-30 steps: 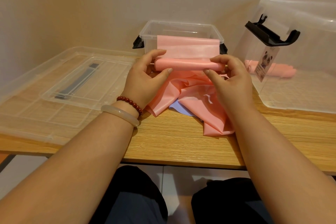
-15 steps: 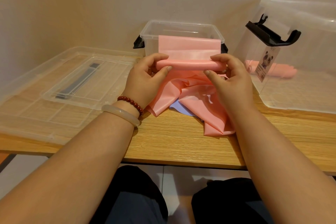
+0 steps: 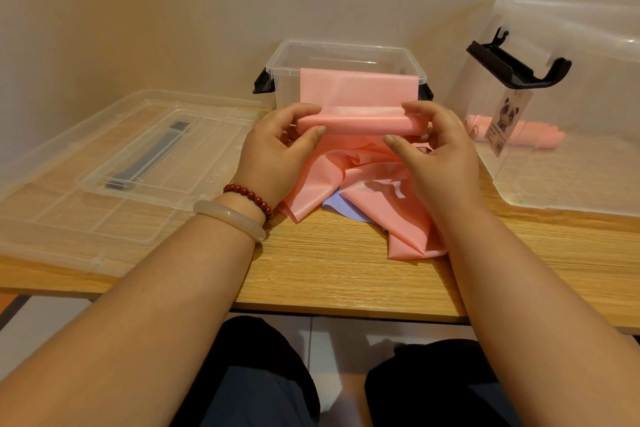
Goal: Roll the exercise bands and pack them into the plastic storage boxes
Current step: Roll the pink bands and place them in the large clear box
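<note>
"Pinching what, that left hand?"

"The left end of a pink exercise band roll. The fingers curl over its top and the thumb presses its front. The right hand grips the other end the same way, fingers hooked over the roll and thumb pointing in just beneath it."

"And where is the roll?"

"It's held level, off the wooden table, just in front of the small clear storage box. A flat stretch of the same band rises from the roll against the box's front wall, its top edge at the rim."

"Anything under the hands?"

"A loose pink heap of band lies crumpled on the table, with a pale lilac band peeping out from beneath."

"Other boxes?"

"There's a larger clear storage box at the right, with a black latch and a panda label. Rolled pink bands lie inside it. At the left a clear lid with a grey handle lies flat on the table. The left wrist wears a red bead bracelet and a pale bangle."
</note>
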